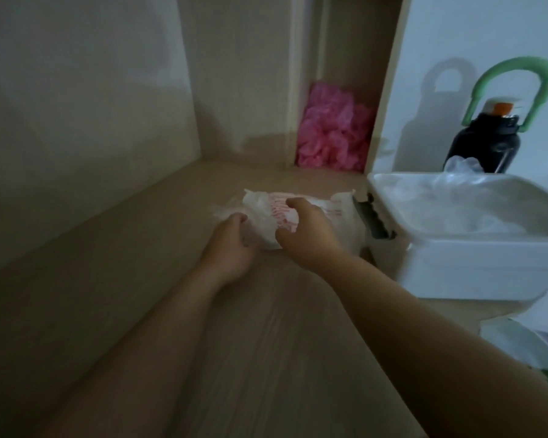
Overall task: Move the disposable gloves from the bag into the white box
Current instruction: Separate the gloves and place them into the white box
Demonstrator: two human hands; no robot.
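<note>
On desk, one bag [301, 216], two hands gripping

Count: hands, 2: left [231, 245], right [307, 235]. Bag [339, 216], 1. White box [456, 248], 1. Gloves [462, 203] inside: number indistinct. Black bottle [484, 147], 1. Pink heap [332, 128], 1.

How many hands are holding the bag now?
2. The left hand grips the left end of the bag; the right hand grips its printed middle.
</note>
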